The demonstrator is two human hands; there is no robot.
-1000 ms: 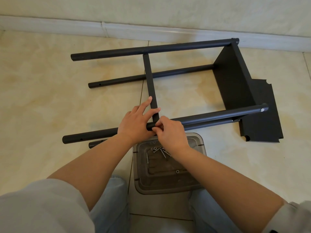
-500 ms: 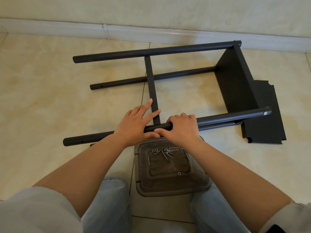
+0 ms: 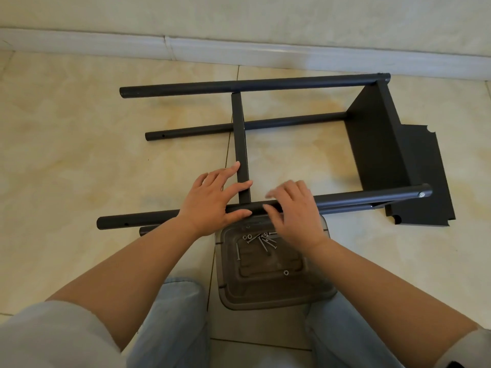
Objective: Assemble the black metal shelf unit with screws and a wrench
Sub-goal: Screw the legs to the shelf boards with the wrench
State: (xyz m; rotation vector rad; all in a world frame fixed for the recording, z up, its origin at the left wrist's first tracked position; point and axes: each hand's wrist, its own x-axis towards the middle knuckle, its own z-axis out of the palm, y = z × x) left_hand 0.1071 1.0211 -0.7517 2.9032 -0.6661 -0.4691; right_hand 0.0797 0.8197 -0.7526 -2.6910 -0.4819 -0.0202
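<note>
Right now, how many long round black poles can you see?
4: one by the wall, one lower behind the flat bar, one under the hands, and one mostly hidden beneath it.

The half-built black metal shelf unit point(image 3: 372, 144) lies on its side on the tiled floor point(image 3: 79, 160) near the wall-side edge, four tubular legs horizontal, silver screws point(image 3: 261, 239) piled loose just beside its nearest leg.
</note>
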